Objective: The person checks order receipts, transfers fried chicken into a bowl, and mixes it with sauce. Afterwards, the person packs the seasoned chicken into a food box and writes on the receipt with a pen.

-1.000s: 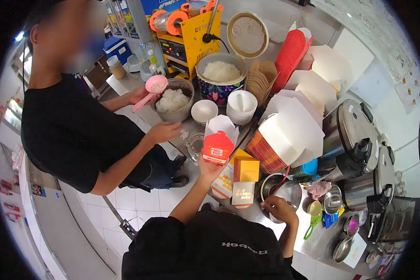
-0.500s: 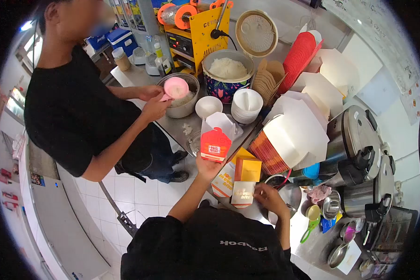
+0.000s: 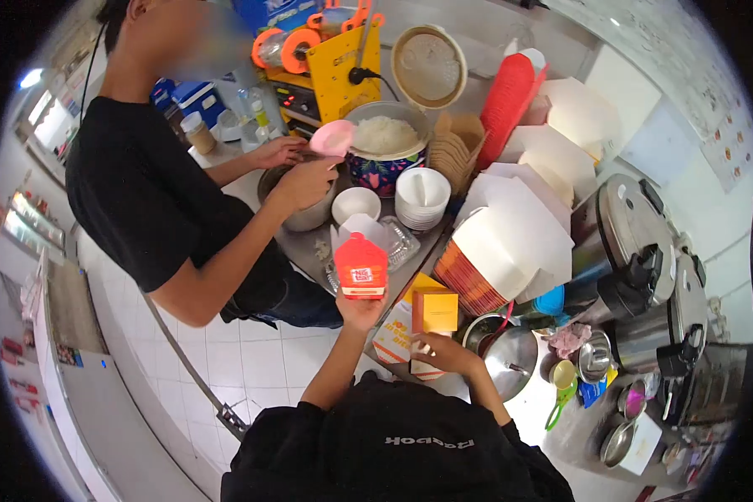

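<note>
My left hand (image 3: 361,312) is closed on a red takeaway box (image 3: 363,269) with a white label, held upright from below. The box's white top flaps (image 3: 363,226) stand open. My right hand (image 3: 448,355) is in front of a yellow box (image 3: 435,310) with a white lower part; its fingers point left, partly spread, with nothing visible in them. Whether they touch this box I cannot tell. A white and orange printed carton (image 3: 393,336) lies beside it on the left.
At left, a co-worker holds a pink scoop (image 3: 333,138) near the rice pot (image 3: 386,171). White bowls (image 3: 422,194), stacked large paper buckets (image 3: 477,268) and red cartons (image 3: 513,105) crowd the counter. Metal pans (image 3: 510,364) and large cookers (image 3: 623,238) stand at right.
My right hand has moved left across the front of the yellow box. The co-worker's pink scoop has moved up and right, toward the rice pot. The whole view has shifted slightly.
</note>
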`<state>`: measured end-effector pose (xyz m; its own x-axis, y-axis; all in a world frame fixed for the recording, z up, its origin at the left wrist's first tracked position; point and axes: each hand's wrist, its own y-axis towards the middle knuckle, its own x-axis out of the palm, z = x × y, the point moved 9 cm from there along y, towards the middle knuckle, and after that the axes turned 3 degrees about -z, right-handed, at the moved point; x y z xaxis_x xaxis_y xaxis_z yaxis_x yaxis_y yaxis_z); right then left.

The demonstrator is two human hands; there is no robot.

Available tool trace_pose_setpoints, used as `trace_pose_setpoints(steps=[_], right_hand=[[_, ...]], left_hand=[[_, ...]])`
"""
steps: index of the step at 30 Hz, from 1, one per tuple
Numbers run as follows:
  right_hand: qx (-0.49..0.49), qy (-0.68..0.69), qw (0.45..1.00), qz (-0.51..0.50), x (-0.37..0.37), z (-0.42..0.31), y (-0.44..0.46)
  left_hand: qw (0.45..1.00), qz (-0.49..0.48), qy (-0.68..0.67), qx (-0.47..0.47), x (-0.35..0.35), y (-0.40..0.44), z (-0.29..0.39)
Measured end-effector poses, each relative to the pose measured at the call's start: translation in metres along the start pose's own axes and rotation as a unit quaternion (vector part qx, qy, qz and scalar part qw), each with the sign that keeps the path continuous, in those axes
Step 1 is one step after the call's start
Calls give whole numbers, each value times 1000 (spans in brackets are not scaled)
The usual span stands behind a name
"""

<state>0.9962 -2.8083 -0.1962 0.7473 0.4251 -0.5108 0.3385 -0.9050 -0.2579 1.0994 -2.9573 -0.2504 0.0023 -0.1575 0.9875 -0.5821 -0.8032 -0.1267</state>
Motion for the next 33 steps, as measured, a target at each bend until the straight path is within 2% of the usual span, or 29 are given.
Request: trace_pose_setpoints(steps=[2,3,5,9,12,15,18,19,22,25,28,31,33], right_hand=[[70,-42,997,-14,14,28,-16],[97,-58,994,-7,19,40,-26],[175,-99,979,-22,31,68,-41],[199,-91,976,-15,54,109,-60],[246,-83,966,-18,57,107,-66],[240,-86,966,-32,61,97,-64],[214,-78,974,-12,80,121,-57],[225,-88,970,-14,76,111,-58],[231,-71,970,-35,85,119,-56],[206,-77,975,5,91,128,-55],[227,-79,970,-24,88,123,-58],[222,-78,972,19,86,129,-61],[228,-71,971,26,85,125,-63]], left_hand=[[1000,-7,1,-15,-6,3,0],[1000,28,-3,1,-12,4,1],[999,28,10,19,-10,6,1],[999,32,31,3,-19,9,2],[998,45,36,3,-19,11,3],[1000,9,26,-4,-8,12,0],[999,43,6,6,5,7,-4],[1000,15,20,-8,8,8,-5],[999,34,40,12,-1,9,0],[997,48,62,21,-4,9,4],[997,47,60,17,-6,11,-1],[998,35,56,22,7,10,-3],[999,35,39,-8,2,13,-4]])
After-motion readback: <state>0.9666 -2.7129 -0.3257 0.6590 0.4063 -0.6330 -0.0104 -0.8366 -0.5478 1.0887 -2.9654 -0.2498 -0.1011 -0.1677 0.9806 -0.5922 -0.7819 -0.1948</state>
